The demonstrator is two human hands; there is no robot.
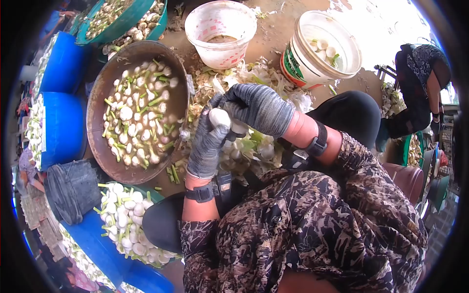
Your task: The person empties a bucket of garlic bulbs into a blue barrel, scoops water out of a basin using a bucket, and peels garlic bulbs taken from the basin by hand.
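Observation:
A white, peeled-looking garlic bulb is in my left hand, its gloved fingers closed round it. Close against it, my right hand, also in a grey glove, has its fingers curled together at the top of the left hand. Whatever is pinched in the right fingers is hidden; a pale flap of skin shows just above them. Below both hands lies a heap of garlic peelings and leaf scraps. To the left, a wide round basin holds many garlic bulbs with green stems in murky water.
A white tub and a white bucket with a few bulbs stand ahead. On the left are blue tubs, a dark bucket and a pile of trimmed garlic. Another person is at the right.

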